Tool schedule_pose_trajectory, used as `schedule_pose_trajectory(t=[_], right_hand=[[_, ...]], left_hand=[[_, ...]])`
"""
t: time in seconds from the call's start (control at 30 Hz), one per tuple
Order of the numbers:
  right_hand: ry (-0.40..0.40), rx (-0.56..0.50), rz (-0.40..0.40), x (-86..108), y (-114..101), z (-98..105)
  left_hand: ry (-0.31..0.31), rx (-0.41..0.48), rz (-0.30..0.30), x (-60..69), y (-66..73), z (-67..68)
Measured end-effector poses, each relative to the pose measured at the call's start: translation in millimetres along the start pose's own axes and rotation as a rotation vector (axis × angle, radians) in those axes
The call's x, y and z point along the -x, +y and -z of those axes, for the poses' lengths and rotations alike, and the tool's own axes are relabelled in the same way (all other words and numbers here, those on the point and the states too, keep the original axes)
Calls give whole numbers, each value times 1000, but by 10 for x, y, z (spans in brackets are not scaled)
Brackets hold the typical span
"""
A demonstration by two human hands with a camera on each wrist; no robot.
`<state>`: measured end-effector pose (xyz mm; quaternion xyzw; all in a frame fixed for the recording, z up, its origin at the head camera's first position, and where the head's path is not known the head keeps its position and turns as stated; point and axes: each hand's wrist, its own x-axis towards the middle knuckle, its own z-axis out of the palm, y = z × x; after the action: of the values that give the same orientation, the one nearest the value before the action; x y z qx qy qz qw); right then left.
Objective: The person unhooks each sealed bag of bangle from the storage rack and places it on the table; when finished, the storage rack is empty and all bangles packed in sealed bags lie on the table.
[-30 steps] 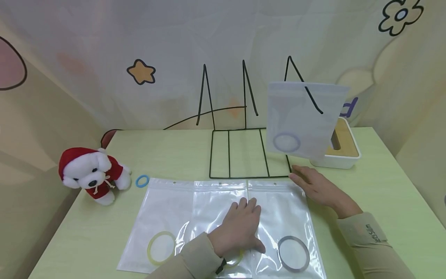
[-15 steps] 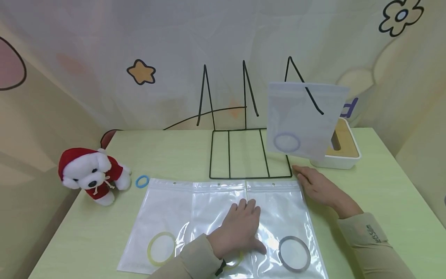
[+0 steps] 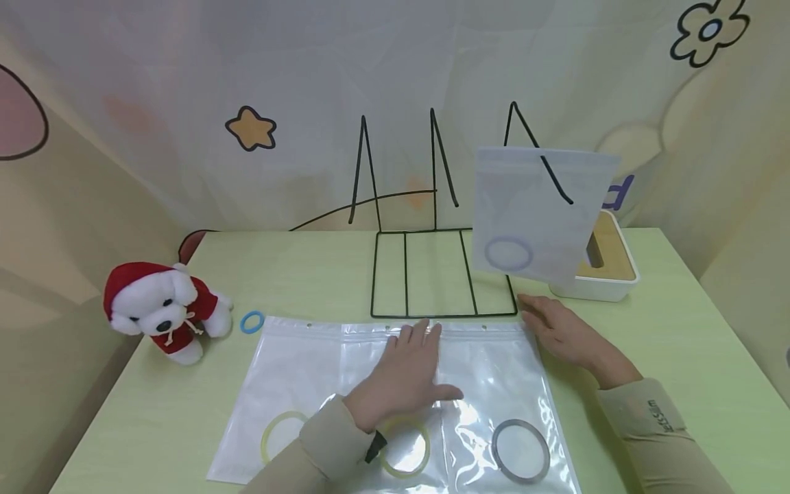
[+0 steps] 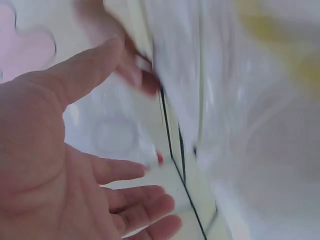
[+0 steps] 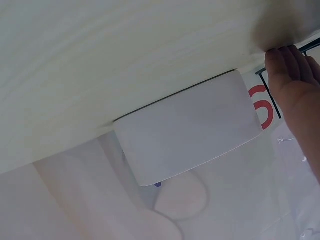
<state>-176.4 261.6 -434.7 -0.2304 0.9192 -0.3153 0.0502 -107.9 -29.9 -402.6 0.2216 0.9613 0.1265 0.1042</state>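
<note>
Three clear zip bags lie side by side on the table in the head view. The left bag [image 3: 296, 370] and the middle bag [image 3: 364, 357] each show a yellow ring; the right bag [image 3: 487, 370] shows a grey ring [image 3: 520, 451]. My left hand [image 3: 401, 377] is over the middle bag, fingers straight and thumb spread. The left wrist view shows its palm facing the bags, seemingly apart from them. My right hand [image 3: 568, 333] lies by the right bag's top corner, its straight fingertips beside the front corner of a black wire rack [image 3: 444, 315]; bag contact is unclear.
Another bag [image 3: 524, 185] with a ring hangs on the rack's right hook. Behind it stands a white box with a wooden lid [image 3: 611, 247]. A plush dog [image 3: 154, 302] and a blue ring [image 3: 252, 322] are at the left.
My left hand has moved forward and slightly left, uncovering more of the yellow ring in the middle bag. My right fingertips have shifted slightly right, off the rack's front corner.
</note>
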Motion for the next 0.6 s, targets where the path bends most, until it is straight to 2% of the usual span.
schedule_pose_trajectory(t=[0.1,0.17,0.27,0.37,0.43,0.6], right_hand=[[-4,-6,0,-7,-6,-4],[0,-7,3,-6,-5,-3],[0,-10,6,-5,-2,-5],[1,-12,2,-3,4,-11],[5,-18,-7,-3,8,-14],[13,-27,-10,-7,17,-16]], left_hand=[[40,131,69,-87,-224,157],[65,174,98,-162,-392,236],[116,223,120,-287,-650,315],[147,267,118,-400,-849,379],[151,282,112,-467,-938,404],[99,259,137,-604,-1049,378]])
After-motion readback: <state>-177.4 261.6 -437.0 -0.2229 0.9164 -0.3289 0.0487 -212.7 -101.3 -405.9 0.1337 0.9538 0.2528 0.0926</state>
